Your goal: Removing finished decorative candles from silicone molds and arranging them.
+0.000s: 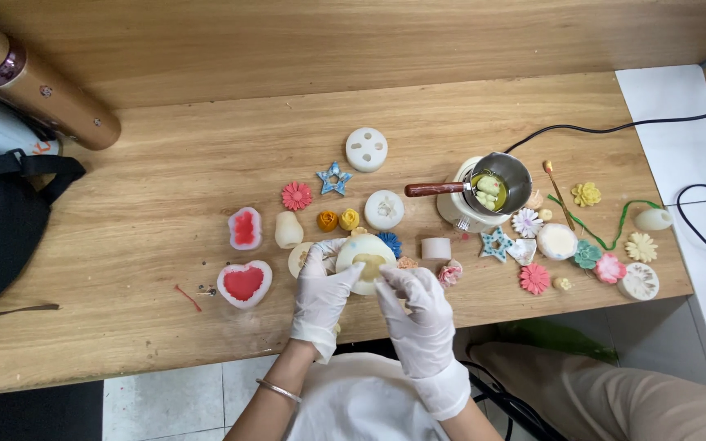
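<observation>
Wooden worktop (165, 163), near its front edge: left hand (322, 296) and right hand (418, 314), gloved, both pinch a round white mould (365, 261). Peel its rim evenly, I'd judge. Heart mould (244, 283) lies left, melting pot (496, 189) beyond.

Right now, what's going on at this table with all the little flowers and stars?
A person in white gloves holds a round white mould with a yellowish centre in both hands, the left hand at one edge and the right hand at the other, just above the wooden table. Around it lie small coloured flowers, stars and other moulds, among them a red-filled heart mould. Behind, a small metal pot with a wooden handle sits on a warmer, holding yellowish liquid and pale lumps.
</observation>
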